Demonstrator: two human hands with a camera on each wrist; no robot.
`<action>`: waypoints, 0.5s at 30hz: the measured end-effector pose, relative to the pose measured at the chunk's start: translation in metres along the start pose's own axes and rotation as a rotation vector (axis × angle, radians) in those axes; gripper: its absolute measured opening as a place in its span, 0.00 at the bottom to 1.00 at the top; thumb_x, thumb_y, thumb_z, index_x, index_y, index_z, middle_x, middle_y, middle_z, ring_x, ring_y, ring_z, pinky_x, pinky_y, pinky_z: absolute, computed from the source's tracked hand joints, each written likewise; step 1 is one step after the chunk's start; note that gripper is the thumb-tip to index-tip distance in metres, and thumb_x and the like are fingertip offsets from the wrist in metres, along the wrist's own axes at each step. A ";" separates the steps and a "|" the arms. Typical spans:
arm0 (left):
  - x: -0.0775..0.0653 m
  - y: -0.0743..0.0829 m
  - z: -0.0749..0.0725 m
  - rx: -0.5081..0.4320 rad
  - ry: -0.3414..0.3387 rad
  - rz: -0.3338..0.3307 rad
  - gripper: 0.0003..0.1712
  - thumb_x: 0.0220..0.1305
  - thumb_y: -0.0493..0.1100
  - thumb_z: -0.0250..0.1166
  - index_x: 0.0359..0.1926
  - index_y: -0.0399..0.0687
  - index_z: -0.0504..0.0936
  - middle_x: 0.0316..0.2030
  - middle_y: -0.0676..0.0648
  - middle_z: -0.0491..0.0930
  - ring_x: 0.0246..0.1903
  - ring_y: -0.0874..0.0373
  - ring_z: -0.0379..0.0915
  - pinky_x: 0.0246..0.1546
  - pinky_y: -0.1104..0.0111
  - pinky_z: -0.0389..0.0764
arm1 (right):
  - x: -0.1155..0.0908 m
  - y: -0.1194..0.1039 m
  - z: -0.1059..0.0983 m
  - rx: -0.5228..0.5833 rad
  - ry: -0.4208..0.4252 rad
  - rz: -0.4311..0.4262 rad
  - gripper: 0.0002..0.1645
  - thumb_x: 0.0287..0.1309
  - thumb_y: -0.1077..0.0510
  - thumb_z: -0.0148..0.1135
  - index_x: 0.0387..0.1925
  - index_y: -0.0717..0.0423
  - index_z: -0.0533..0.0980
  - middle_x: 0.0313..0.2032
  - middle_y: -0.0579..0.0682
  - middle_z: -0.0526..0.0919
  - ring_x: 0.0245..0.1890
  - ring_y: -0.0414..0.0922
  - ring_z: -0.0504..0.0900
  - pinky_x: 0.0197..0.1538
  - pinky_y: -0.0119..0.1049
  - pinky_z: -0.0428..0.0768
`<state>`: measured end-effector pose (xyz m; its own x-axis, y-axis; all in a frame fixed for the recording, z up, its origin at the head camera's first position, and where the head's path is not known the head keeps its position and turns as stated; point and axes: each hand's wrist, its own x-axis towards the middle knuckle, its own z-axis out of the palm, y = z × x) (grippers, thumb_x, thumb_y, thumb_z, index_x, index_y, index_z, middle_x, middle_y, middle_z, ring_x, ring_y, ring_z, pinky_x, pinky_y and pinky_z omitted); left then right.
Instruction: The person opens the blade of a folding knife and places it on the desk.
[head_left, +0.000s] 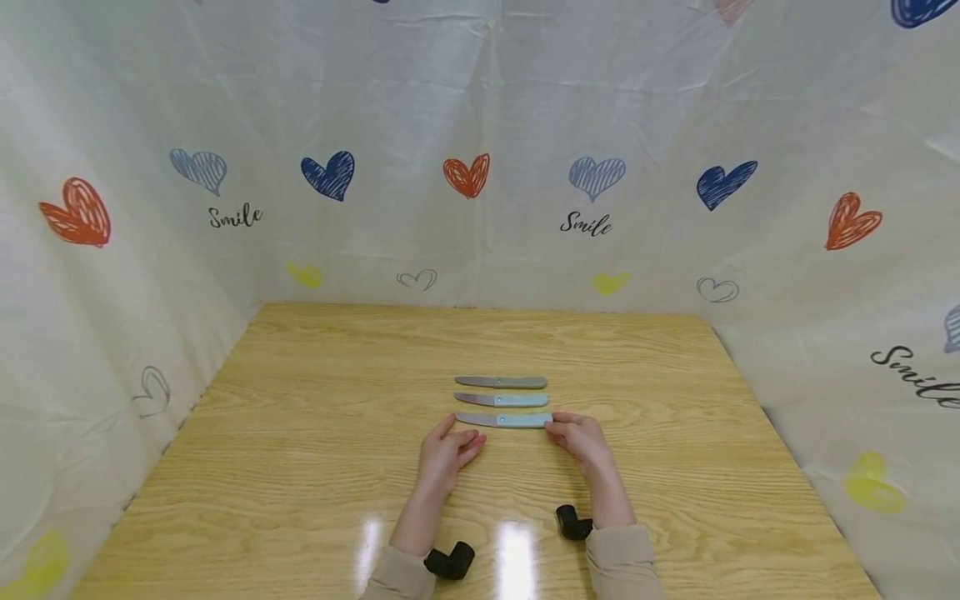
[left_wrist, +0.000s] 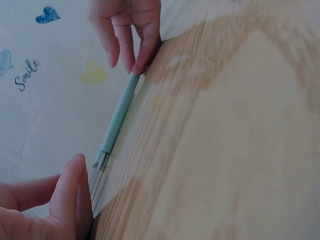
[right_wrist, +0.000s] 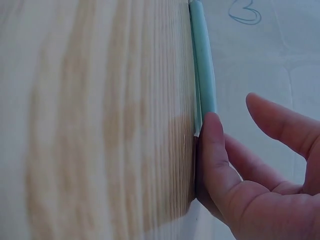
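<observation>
Three table knives lie parallel, one above another in the head view, blades to the left. The far knife [head_left: 521, 382] has a grey-green handle; the middle knife [head_left: 521, 400] and the near knife [head_left: 522, 421] have light blue ones. My left hand [head_left: 444, 454] has a fingertip at the blade tip of the near knife, its other fingers apart from it. At the opposite end, my right hand [head_left: 585, 442] touches the butt of the light blue handle [right_wrist: 202, 60] with its fingertips. Between both hands, the handle shows edge-on in the left wrist view.
The knives lie on a wood-grain table [head_left: 337, 375]. A white curtain [head_left: 525, 108] with printed hearts and "Smile" lettering hangs behind and along both sides. Black angled pieces [head_left: 452, 562] sit at both wrists, by the beige sleeves [head_left: 622, 560].
</observation>
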<state>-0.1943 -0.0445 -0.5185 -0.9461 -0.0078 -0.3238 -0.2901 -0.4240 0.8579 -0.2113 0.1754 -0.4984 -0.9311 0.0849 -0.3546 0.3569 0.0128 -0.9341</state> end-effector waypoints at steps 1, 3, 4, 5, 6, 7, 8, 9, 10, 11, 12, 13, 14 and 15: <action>0.000 0.000 -0.001 0.004 -0.001 -0.005 0.38 0.66 0.23 0.52 0.72 0.24 0.46 0.41 0.30 0.76 0.39 0.51 0.82 0.47 0.65 0.83 | 0.000 0.000 0.000 -0.003 -0.003 -0.003 0.25 0.65 0.70 0.56 0.60 0.81 0.66 0.62 0.74 0.66 0.50 0.48 0.79 0.59 0.44 0.78; 0.000 0.001 -0.001 0.008 -0.003 -0.014 0.39 0.66 0.23 0.53 0.73 0.25 0.46 0.38 0.33 0.77 0.37 0.53 0.82 0.46 0.66 0.83 | 0.000 0.001 0.000 -0.007 -0.006 -0.007 0.25 0.65 0.70 0.56 0.60 0.81 0.66 0.62 0.75 0.66 0.50 0.48 0.79 0.59 0.44 0.78; 0.000 0.001 -0.002 0.009 -0.005 -0.015 0.39 0.66 0.24 0.54 0.73 0.25 0.45 0.37 0.35 0.78 0.36 0.54 0.83 0.45 0.66 0.83 | 0.001 0.002 0.000 -0.009 -0.008 -0.011 0.25 0.65 0.70 0.56 0.60 0.81 0.66 0.62 0.75 0.66 0.50 0.48 0.79 0.59 0.44 0.77; 0.001 0.001 -0.002 0.011 -0.004 -0.019 0.39 0.66 0.24 0.54 0.73 0.26 0.45 0.36 0.36 0.78 0.35 0.55 0.82 0.45 0.67 0.84 | 0.001 0.002 0.000 -0.011 -0.009 -0.013 0.25 0.65 0.70 0.56 0.60 0.81 0.66 0.62 0.75 0.66 0.50 0.48 0.79 0.59 0.44 0.77; 0.001 0.002 -0.002 0.011 -0.004 -0.021 0.40 0.66 0.24 0.54 0.73 0.26 0.45 0.36 0.36 0.78 0.35 0.55 0.82 0.44 0.67 0.84 | 0.001 0.002 0.000 -0.014 -0.010 -0.016 0.25 0.65 0.70 0.55 0.60 0.81 0.66 0.62 0.75 0.66 0.50 0.48 0.79 0.59 0.44 0.77; 0.001 0.002 -0.002 0.010 -0.002 -0.023 0.40 0.66 0.24 0.55 0.73 0.26 0.45 0.35 0.36 0.79 0.34 0.56 0.82 0.43 0.67 0.84 | 0.002 0.003 0.000 -0.015 -0.007 -0.017 0.25 0.65 0.70 0.55 0.60 0.81 0.66 0.62 0.75 0.66 0.50 0.48 0.79 0.59 0.44 0.77; 0.002 0.002 -0.002 0.009 -0.002 -0.024 0.40 0.66 0.24 0.55 0.73 0.26 0.45 0.36 0.36 0.79 0.34 0.56 0.82 0.43 0.68 0.84 | 0.003 0.003 0.000 -0.014 -0.008 -0.019 0.25 0.65 0.70 0.55 0.60 0.81 0.66 0.62 0.75 0.67 0.49 0.48 0.79 0.59 0.45 0.77; 0.002 0.002 -0.003 0.008 -0.001 -0.027 0.40 0.66 0.24 0.55 0.73 0.26 0.45 0.36 0.36 0.79 0.33 0.57 0.82 0.43 0.68 0.84 | 0.003 0.003 0.000 -0.013 -0.006 -0.020 0.25 0.65 0.70 0.55 0.60 0.81 0.66 0.62 0.75 0.67 0.49 0.48 0.79 0.59 0.44 0.78; 0.002 0.003 -0.003 0.008 -0.002 -0.029 0.40 0.66 0.25 0.55 0.73 0.26 0.45 0.37 0.35 0.79 0.33 0.57 0.82 0.42 0.68 0.84 | 0.003 0.003 0.000 -0.011 -0.007 -0.021 0.25 0.65 0.70 0.55 0.60 0.81 0.66 0.62 0.75 0.67 0.48 0.47 0.79 0.59 0.44 0.77; 0.002 0.004 -0.003 0.010 -0.001 -0.030 0.40 0.66 0.25 0.55 0.73 0.26 0.46 0.38 0.35 0.79 0.33 0.57 0.82 0.43 0.67 0.84 | 0.004 0.003 0.001 -0.006 -0.008 -0.022 0.26 0.65 0.70 0.55 0.61 0.81 0.65 0.62 0.75 0.67 0.48 0.47 0.80 0.59 0.44 0.77; 0.001 0.004 -0.004 0.015 -0.002 -0.029 0.40 0.67 0.26 0.55 0.73 0.26 0.46 0.39 0.34 0.78 0.33 0.57 0.82 0.43 0.67 0.84 | 0.004 0.002 0.001 0.002 -0.008 -0.023 0.26 0.65 0.70 0.55 0.61 0.81 0.65 0.62 0.75 0.67 0.48 0.46 0.80 0.59 0.44 0.77; 0.001 0.005 -0.004 0.023 -0.002 -0.025 0.39 0.67 0.26 0.55 0.73 0.26 0.46 0.41 0.33 0.78 0.33 0.57 0.82 0.43 0.66 0.84 | 0.003 0.001 0.001 0.011 -0.012 -0.023 0.27 0.65 0.70 0.55 0.62 0.81 0.64 0.62 0.75 0.66 0.48 0.47 0.80 0.60 0.44 0.77; 0.000 0.006 -0.005 0.034 0.000 -0.021 0.39 0.67 0.27 0.55 0.73 0.25 0.46 0.42 0.32 0.77 0.34 0.56 0.82 0.43 0.66 0.84 | 0.003 0.000 0.001 0.019 -0.013 -0.026 0.28 0.65 0.70 0.56 0.62 0.81 0.63 0.62 0.76 0.66 0.49 0.47 0.79 0.60 0.44 0.77; -0.001 0.008 -0.005 0.047 0.003 -0.016 0.38 0.67 0.27 0.55 0.72 0.24 0.47 0.44 0.31 0.76 0.34 0.56 0.82 0.43 0.64 0.84 | 0.002 -0.001 0.001 0.016 -0.010 -0.029 0.28 0.65 0.69 0.56 0.63 0.80 0.63 0.61 0.75 0.66 0.50 0.48 0.80 0.60 0.43 0.77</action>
<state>-0.1945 -0.0527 -0.5137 -0.9408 -0.0043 -0.3390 -0.3119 -0.3806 0.8705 -0.2135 0.1751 -0.4983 -0.9418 0.0748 -0.3277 0.3285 -0.0013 -0.9445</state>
